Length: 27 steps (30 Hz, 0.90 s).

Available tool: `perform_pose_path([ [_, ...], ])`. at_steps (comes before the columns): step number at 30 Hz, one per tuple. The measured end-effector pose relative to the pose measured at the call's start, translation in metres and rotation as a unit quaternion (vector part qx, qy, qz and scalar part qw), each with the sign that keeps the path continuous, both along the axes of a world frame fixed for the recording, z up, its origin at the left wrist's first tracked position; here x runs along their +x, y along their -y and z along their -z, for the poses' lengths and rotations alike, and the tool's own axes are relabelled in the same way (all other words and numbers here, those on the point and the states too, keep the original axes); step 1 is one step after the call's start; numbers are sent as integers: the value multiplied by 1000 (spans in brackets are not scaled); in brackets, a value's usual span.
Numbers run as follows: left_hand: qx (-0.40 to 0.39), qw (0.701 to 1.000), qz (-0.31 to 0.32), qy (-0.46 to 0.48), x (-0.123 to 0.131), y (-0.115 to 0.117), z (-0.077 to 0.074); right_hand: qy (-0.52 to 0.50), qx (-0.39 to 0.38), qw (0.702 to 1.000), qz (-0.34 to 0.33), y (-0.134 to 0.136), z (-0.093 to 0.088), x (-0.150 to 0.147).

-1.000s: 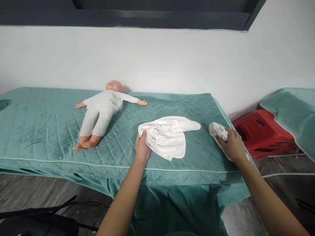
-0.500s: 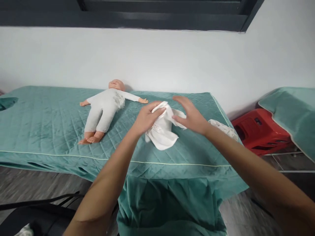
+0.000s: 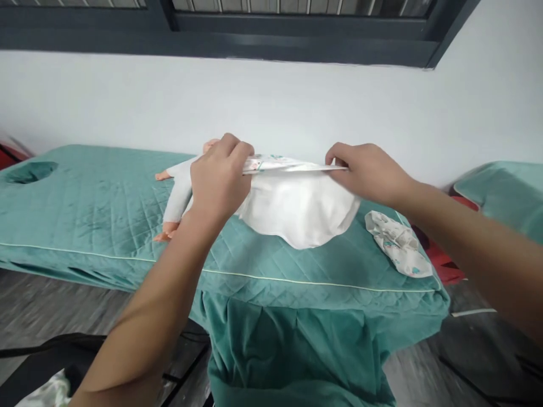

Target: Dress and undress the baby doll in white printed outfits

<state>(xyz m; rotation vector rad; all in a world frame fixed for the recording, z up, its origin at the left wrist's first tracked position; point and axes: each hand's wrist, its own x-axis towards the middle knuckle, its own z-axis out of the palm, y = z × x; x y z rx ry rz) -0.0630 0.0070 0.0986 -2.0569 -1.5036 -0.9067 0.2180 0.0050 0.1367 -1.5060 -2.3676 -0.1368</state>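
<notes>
A white cloth point(image 3: 302, 206) with a small coloured print on its turned-over top edge is stretched between my hands above the bed. My left hand point(image 3: 221, 178) is closed around its left end. The thumb and fingers of my right hand point(image 3: 367, 170) pinch the opposite end. Below my grip the cloth hangs in a rounded curve; whether it is a garment or a bib I cannot tell. Behind my left hand lies a baby doll point(image 3: 180, 192) in a white suit, its head and body mostly hidden.
A crumpled printed white cloth point(image 3: 399, 243) lies near the right end of the green quilted bed point(image 3: 106, 209). The bed stands against a white wall point(image 3: 271, 102) under a dark window frame point(image 3: 297, 45). Red plastic point(image 3: 443, 260) shows beyond the bed, beside another green cover point(image 3: 504, 192).
The bunched cloth has been spread out between my hands, which have moved apart. My right hand, open before, now grips one end. The view has shifted, and my left hand now covers much of the doll.
</notes>
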Motion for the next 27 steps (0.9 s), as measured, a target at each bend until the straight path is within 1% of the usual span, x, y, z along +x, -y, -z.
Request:
perform_pose_path([
  [1, -7, 1000, 4, 26, -3, -1, 6, 27, 3, 999, 19, 4, 3, 5],
  [3, -32, 996, 30, 79, -7, -3, 17, 64, 7, 997, 45, 11, 10, 17],
  [5, -56, 988, 63, 130, -11, -2, 25, 63, 16, 996, 57, 19, 19, 30],
  [7, -82, 975, 97, 184, -13, 3, 29, 13, 33, 997, 70, 28, 28, 42],
  [9, -119, 958, 124, 229, -15, 9, 30, -77, 53, 991, 96, 36, 35, 52],
  [10, -139, 951, 131, 244, -16, 12, 30, -130, 61, 983, 112, 40, 38, 56],
  [12, -176, 944, 129, 248, -19, 14, 31, -212, 60, 965, 143, 44, 42, 62],
  [13, -194, 944, 123, 239, -21, 13, 32, -232, 45, 959, 156, 44, 43, 65],
  [14, -213, 945, 111, 224, -22, 10, 35, -236, 22, 957, 164, 41, 46, 68],
  [16, -255, 947, 72, 179, -25, -2, 45, -197, -34, 965, 167, 30, 53, 73],
  [18, -287, 950, 10, 120, -21, -15, 61, -122, -69, 978, 156, 12, 67, 74],
  [19, -291, 953, -25, 87, -17, -21, 71, -79, -66, 984, 147, 2, 77, 71],
  [21, -265, 961, -76, 26, -1, -28, 94, -6, -38, 989, 146, -15, 102, 58],
  [23, -220, 970, -100, -10, 21, -29, 121, 39, -11, 990, 137, -26, 132, 33],
  [24, -212, 973, -85, -17, 32, -28, 135, 44, -12, 992, 114, -28, 148, 18],
  [25, -223, 973, -50, -18, 43, -26, 149, 30, -22, 996, 84, -28, 164, 1],
  [26, -247, 969, -10, -12, 52, -26, 161, 3, -46, 998, 50, -27, 179, -15],
  [27, -276, 961, 25, -5, 60, -26, 172, -34, -71, 996, 37, -26, 194, -31],
])
